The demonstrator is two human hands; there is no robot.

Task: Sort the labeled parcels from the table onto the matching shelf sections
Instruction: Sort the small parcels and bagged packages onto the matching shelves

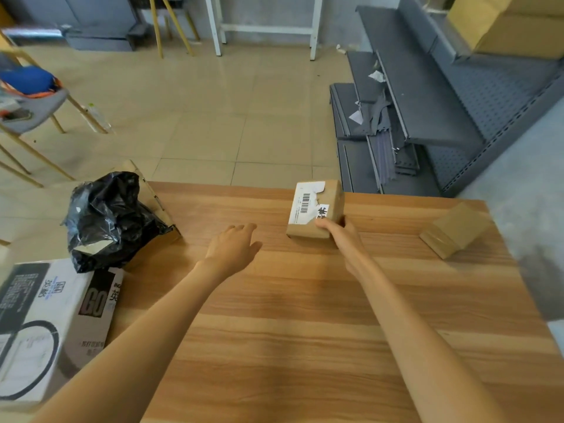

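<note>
Two hands out: right hand (335, 228) grip pinching parcel (316, 209) on table (305, 300); left hand (233, 247) spread, flat.

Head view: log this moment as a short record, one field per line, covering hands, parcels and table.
right hand: grips the labeled parcel at its near right corner
left hand: open, fingers straight, over the bare table, holds nothing
labeled parcel: on the table's far edge, torn white barcode label on top
plain parcel: far right of table, untouched
black bag: far left
printed white box: near left
</note>
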